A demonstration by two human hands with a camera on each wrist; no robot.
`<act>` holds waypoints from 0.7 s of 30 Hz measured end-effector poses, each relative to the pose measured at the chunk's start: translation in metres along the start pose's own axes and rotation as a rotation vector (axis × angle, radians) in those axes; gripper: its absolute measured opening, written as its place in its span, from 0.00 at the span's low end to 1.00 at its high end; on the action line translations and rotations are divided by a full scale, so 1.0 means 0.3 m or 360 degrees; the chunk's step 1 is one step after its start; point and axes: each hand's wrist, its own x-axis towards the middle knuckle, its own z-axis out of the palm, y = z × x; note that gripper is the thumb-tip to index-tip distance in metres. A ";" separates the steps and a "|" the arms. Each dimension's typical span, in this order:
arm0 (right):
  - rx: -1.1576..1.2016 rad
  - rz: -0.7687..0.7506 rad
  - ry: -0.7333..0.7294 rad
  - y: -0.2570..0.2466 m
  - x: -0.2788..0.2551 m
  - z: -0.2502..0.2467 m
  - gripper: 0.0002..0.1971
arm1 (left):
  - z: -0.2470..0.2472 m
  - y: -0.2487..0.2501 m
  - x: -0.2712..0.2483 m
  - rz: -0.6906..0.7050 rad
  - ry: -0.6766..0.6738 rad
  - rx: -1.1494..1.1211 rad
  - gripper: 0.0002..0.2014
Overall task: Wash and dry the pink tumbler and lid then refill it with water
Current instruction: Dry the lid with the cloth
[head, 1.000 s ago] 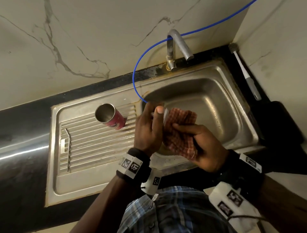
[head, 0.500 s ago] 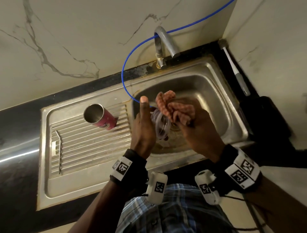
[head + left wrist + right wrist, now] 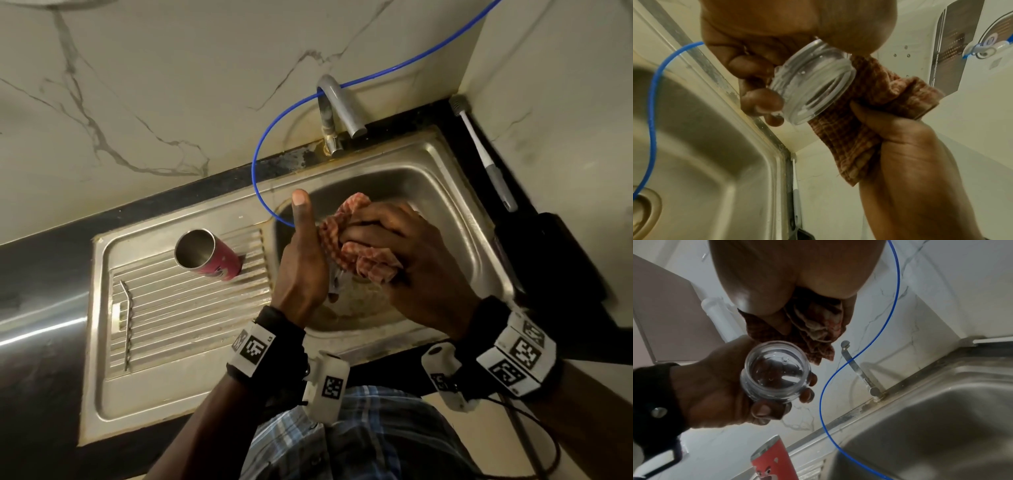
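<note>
Pink tumbler (image 3: 209, 258) stands open, seemingly upright, on the drainboard; clear lid (image 3: 813, 82) held over the basin

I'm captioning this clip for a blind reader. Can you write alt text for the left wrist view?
The left hand holds a clear lid above a steel sink, while the right hand grips a checked cloth pressed behind it. A blue tube curves down to the drain.
</note>
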 end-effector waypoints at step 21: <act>0.0698 0.0551 0.0119 0.065 -0.017 0.050 0.14 | 0.017 -0.009 -0.007 0.0041 0.0000 0.0017 0.60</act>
